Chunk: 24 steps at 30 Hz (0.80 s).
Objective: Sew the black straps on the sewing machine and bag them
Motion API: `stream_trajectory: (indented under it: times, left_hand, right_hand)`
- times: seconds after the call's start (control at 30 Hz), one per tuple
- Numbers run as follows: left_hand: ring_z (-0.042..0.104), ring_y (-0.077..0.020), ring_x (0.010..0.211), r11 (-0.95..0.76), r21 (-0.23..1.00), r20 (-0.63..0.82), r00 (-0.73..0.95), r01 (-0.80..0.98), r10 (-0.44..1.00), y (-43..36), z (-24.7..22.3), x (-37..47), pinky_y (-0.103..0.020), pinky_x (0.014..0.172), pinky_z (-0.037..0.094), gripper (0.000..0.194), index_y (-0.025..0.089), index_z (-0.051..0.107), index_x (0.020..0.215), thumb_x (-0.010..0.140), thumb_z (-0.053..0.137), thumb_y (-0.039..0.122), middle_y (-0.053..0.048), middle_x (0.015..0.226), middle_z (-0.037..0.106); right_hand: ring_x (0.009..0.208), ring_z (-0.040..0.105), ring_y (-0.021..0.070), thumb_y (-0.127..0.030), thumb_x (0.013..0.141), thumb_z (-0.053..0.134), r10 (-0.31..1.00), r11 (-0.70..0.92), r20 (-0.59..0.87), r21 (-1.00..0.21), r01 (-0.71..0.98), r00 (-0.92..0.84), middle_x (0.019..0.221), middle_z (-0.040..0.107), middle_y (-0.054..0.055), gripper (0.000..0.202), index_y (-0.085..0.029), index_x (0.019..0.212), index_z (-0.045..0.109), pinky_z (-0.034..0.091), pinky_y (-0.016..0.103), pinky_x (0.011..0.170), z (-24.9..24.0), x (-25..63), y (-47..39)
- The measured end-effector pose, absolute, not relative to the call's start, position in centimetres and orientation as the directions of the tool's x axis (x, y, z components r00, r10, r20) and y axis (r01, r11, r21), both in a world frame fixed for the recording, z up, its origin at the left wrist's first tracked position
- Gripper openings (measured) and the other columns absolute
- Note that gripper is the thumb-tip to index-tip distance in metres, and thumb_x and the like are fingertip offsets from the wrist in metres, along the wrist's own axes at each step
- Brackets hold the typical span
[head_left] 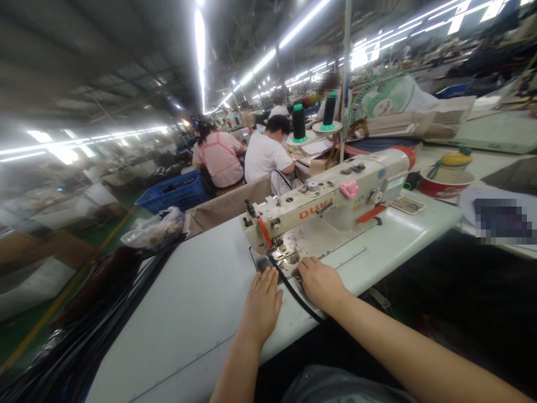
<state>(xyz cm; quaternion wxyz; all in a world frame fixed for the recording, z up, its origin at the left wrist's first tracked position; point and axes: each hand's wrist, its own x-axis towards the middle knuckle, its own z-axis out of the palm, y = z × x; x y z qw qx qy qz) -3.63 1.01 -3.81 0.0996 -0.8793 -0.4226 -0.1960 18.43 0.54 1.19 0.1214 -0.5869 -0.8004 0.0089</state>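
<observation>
Black strip point(292, 288) between two separated hands, leading up to the needle area

Near: strip's lower end was lost to view at the front edge of the white table point(184, 313). Long axis ran forward and leftward, gently curved, to the presser foot point(274, 244).

Left hand point(262, 308): palm down, fingers extended and close together, just left of the strip's upper stretch; its fingertips were nearer to that part. Contact with the strip could not be confirmed.

Right hand point(321, 282): just right of the strip, fingers bent onto the machine bed; could not tell whether they pinched anything. Its heel was nearer the strip's lower stretch.

Beyond: sewing machine point(310, 204) stood across the table, a pink ornament point(348, 190) on its arm. Farther: two dark thread spools point(298, 123), a blue crate point(172, 190), and seated co-workers point(266, 151).
</observation>
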Motion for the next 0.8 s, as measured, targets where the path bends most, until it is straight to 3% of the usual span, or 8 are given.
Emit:
stream_trajectory:
  times: [0.2,0.3,0.43,0.5,0.63,0.8]
  left_hand:
    - [0.053,-0.0287,0.143,-0.62,-0.004,0.421,0.563,0.785,0.711,1.1,-4.0,-3.8,-0.057,0.118,0.045,0.052,0.016,0.041,0.155,0.104,0.042,0.027,-0.015,0.149,0.059]
    - [0.053,-0.0288,0.143,-0.622,-0.007,0.424,0.566,0.783,0.707,1.0,-3.9,-3.8,-0.057,0.119,0.044,0.052,0.016,0.041,0.155,0.104,0.042,0.026,-0.015,0.149,0.059]
    - [0.052,-0.0276,0.143,-0.612,-0.012,0.408,0.563,0.791,0.719,0.9,-3.7,-3.7,-0.054,0.119,0.044,0.048,0.015,0.047,0.151,0.104,0.043,0.026,-0.014,0.15,0.059]
    - [0.052,-0.0277,0.143,-0.612,-0.011,0.407,0.563,0.791,0.72,1.0,-3.7,-3.7,-0.054,0.119,0.045,0.047,0.014,0.048,0.149,0.104,0.043,0.026,-0.014,0.15,0.059]
    - [0.053,-0.0278,0.143,-0.617,-0.013,0.427,0.562,0.787,0.708,1.0,-3.7,-3.7,-0.054,0.118,0.046,0.046,0.014,0.049,0.148,0.104,0.043,0.026,-0.014,0.148,0.061]
    - [0.053,-0.0277,0.143,-0.62,-0.011,0.426,0.565,0.785,0.707,0.9,-3.5,-3.7,-0.055,0.119,0.045,0.048,0.016,0.047,0.151,0.104,0.043,0.026,-0.013,0.148,0.061]
  right_hand:
    - [0.137,0.053,0.0215,-0.012,0.098,0.046,0.79,0.603,0.296,-0.214,0.769,-0.537,0.149,0.06,0.012,0.047,-0.013,0.143,0.058,0.046,0.034,0.115,0.3,18.0,2.0]
    - [0.13,0.058,0.0236,-0.01,0.098,0.046,0.874,0.465,0.254,-0.194,0.864,-0.414,0.142,0.064,0.014,0.046,-0.015,0.141,0.06,0.053,0.034,0.105,0.1,18.1,2.5]
    - [0.121,0.062,0.0357,-0.002,0.093,0.041,0.954,0.232,0.235,-0.171,0.958,-0.189,0.129,0.064,0.03,0.048,-0.003,0.136,0.061,0.061,0.042,0.085,0.3,18.0,2.0]
    - [0.123,0.061,0.0332,-0.004,0.094,0.042,0.947,0.264,0.233,-0.174,0.949,-0.221,0.129,0.066,0.026,0.047,-0.006,0.137,0.061,0.06,0.04,0.089,0.2,17.9,1.7]
    - [0.134,0.056,0.0202,-0.009,0.096,0.047,0.83,0.548,0.27,-0.226,0.806,-0.488,0.144,0.062,0.01,0.048,-0.019,0.142,0.059,0.051,0.032,0.108,-0.1,18.2,1.9]
    - [0.119,0.062,0.0308,-0.005,0.096,0.042,0.936,0.295,0.26,-0.203,0.934,-0.239,0.127,0.066,0.022,0.042,-0.01,0.131,0.065,0.059,0.04,0.091,0.5,18.4,2.3]
